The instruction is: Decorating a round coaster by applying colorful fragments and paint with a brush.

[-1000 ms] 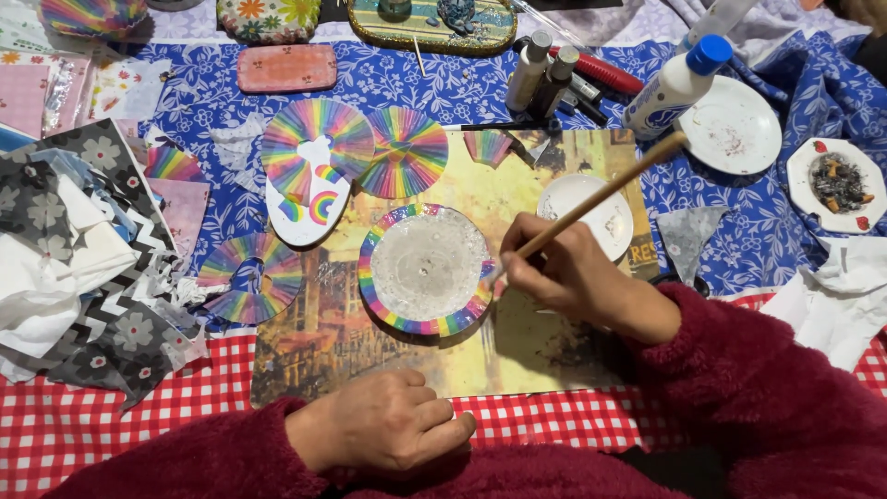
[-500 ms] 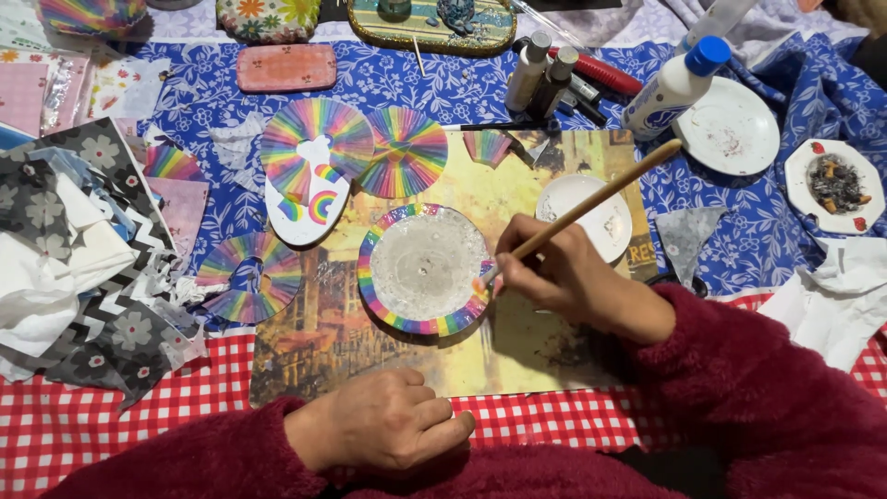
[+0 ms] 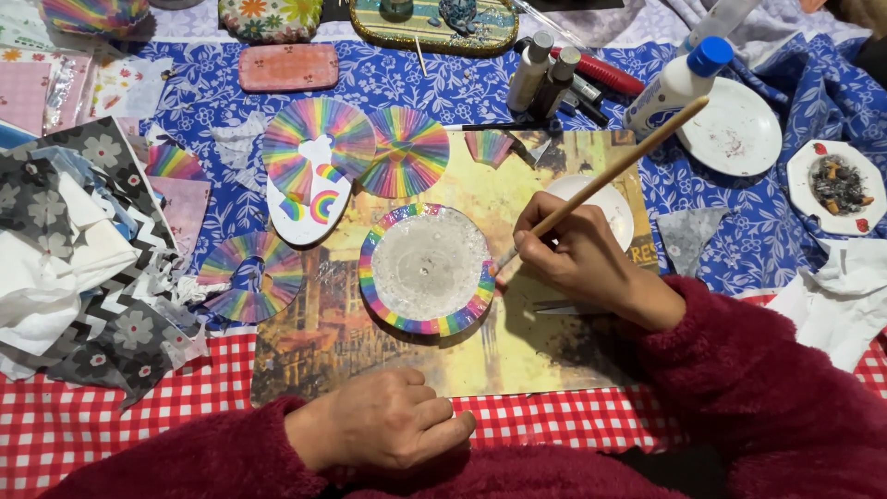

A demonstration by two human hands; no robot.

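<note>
A: Nearest the wearer, what does the left hand [image 3: 383, 432] do?

B: It rests loosely curled, holding nothing, on the lower edge of the picture mat [image 3: 545, 346], where that meets the red checked cloth [image 3: 111, 430] on the desk.

A: And the right hand [image 3: 573, 259]?

B: Fingers pinched on a wooden brush [image 3: 605, 180]. The handle slants up and away to the right; the tip touches the right rim of the disc [image 3: 427, 268], just left of the hand.

A: Describe the disc.

B: Round, with a pale, wet-looking centre and a rainbow-striped border, lying flat on the mat between the two hands, beyond the left.

A: Which step does this appear to be?

B: Judging by the tip's place, coating the border with the brush.

A: What would the next move call for?

B: Probably a light stroke along the rim, or a reload from the white dish [image 3: 610, 203] just beyond the right hand, with the left steadying the disc.

A: Farther out?

B: Rainbow paper fans [image 3: 319, 139] beyond the disc; patterned scraps [image 3: 83, 277] left of the left hand; a blue-capped bottle [image 3: 670, 88] and white plate [image 3: 735, 129] beyond the right hand.
</note>
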